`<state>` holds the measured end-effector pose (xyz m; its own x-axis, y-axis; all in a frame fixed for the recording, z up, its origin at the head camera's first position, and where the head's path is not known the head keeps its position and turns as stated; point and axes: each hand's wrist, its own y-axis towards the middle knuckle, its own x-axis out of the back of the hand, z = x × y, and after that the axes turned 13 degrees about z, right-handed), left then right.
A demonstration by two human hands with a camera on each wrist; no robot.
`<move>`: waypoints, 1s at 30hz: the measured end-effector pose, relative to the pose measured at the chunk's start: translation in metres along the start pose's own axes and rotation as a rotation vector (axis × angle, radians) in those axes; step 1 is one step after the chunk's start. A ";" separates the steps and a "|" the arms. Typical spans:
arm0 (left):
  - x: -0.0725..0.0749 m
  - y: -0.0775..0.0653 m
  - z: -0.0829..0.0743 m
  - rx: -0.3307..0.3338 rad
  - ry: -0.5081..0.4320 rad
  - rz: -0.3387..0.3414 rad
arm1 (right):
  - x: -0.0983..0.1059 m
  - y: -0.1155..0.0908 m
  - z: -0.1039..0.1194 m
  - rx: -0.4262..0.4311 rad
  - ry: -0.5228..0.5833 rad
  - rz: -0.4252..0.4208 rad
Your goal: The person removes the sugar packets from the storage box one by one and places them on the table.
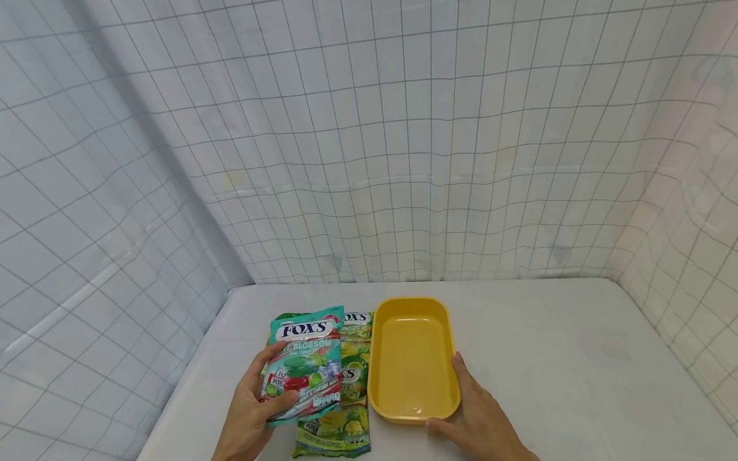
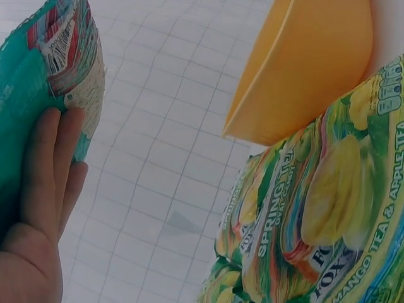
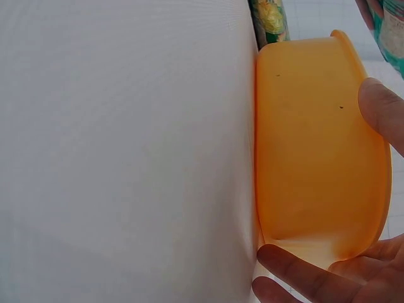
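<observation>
My left hand grips a teal Fox's candy bag, thumb across its front, and holds it over the green-yellow bags. In the left wrist view the teal bag shows its barcode side against the fingers. Several green-yellow Fox's Spring Tea candy bags lie partly beneath it, left of a yellow rectangular plastic tray with nothing inside. My right hand rests at the tray's near right corner, fingers straight along the right side and thumb at the near side. In the right wrist view, thumb and fingertips touch the tray wall.
The things lie on a white-covered table. White cloth walls with a grid pattern enclose it at the back and both sides. The green-yellow bags sit right against the tray's left side.
</observation>
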<state>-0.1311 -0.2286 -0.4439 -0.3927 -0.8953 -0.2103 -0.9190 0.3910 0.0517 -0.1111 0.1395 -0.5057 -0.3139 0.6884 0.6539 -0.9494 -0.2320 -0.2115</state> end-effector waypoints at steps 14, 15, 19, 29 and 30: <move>0.032 -0.025 -0.004 -0.061 -0.018 0.095 | 0.000 -0.001 -0.001 0.011 -0.006 -0.017; 0.035 -0.027 -0.003 -0.070 -0.025 0.101 | 0.000 -0.002 -0.001 0.014 -0.011 -0.020; 0.045 -0.033 -0.005 -0.093 -0.056 0.111 | 0.001 -0.002 -0.001 0.028 -0.027 -0.030; 0.066 -0.046 -0.002 -0.003 0.027 0.079 | 0.000 -0.002 -0.002 0.030 -0.026 -0.037; 0.067 -0.048 -0.002 0.012 0.040 0.074 | 0.000 -0.002 -0.002 0.030 -0.026 -0.036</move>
<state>-0.1137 -0.3077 -0.4590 -0.4606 -0.8717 -0.1671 -0.8871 0.4585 0.0535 -0.1095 0.1411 -0.5073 -0.2785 0.6787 0.6796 -0.9595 -0.2278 -0.1656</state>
